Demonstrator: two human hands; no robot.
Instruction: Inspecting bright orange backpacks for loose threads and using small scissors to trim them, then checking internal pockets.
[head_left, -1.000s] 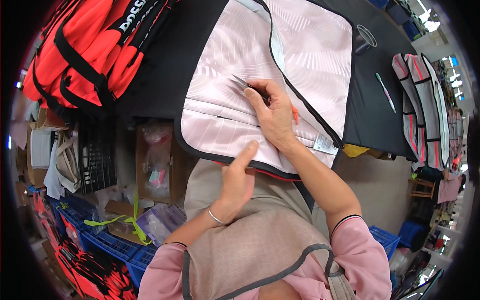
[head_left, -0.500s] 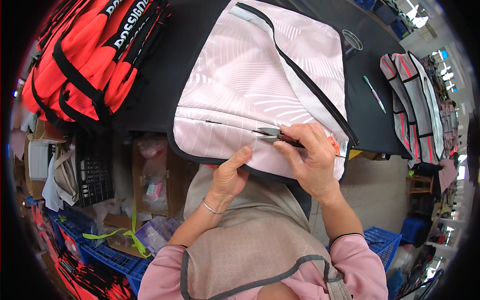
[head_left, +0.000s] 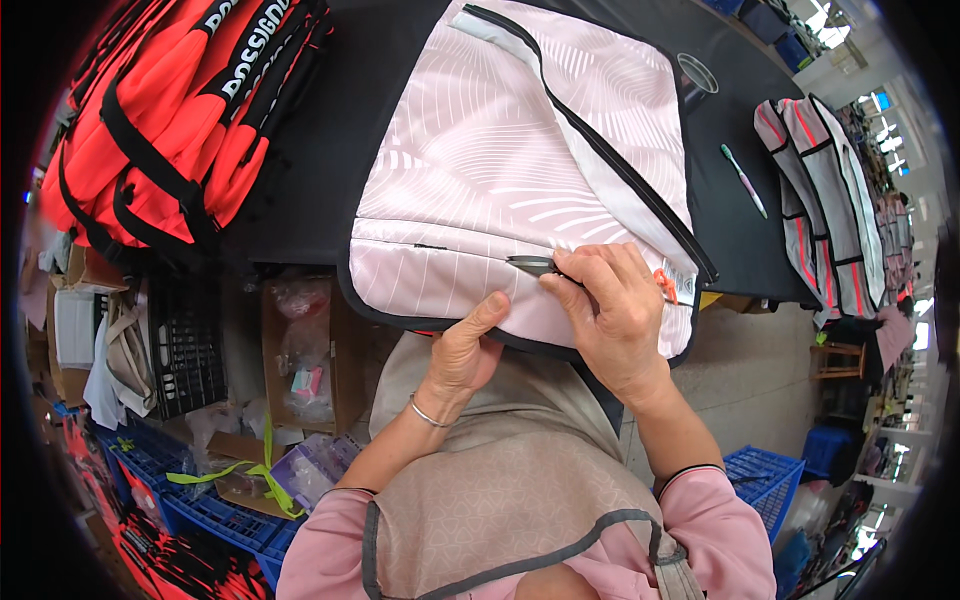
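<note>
A pale pink bag panel [head_left: 520, 170] with white wavy lines and black zips lies on the black table [head_left: 330, 140], its near edge hanging over the table's front. My right hand [head_left: 610, 315] holds small metal snips [head_left: 535, 265] with an orange part, their tips pointing left at the seam near the panel's lower edge. My left hand [head_left: 465, 350] grips that lower edge from below, thumb pressed on the pink fabric just under the snips. A thin bracelet sits on my left wrist.
A stack of red and black bags [head_left: 170, 120] lies on the table's left. A pen [head_left: 742, 180] and grey and red bag pieces [head_left: 830, 190] lie at the right. Blue crates [head_left: 770, 480], cardboard boxes [head_left: 300, 360] and clutter sit on the floor below.
The pink panel has slid nearer and lower over the table edge. My right hand with the snips moved from the panel's middle down to the lower seam; my left hand followed, still at the edge.
</note>
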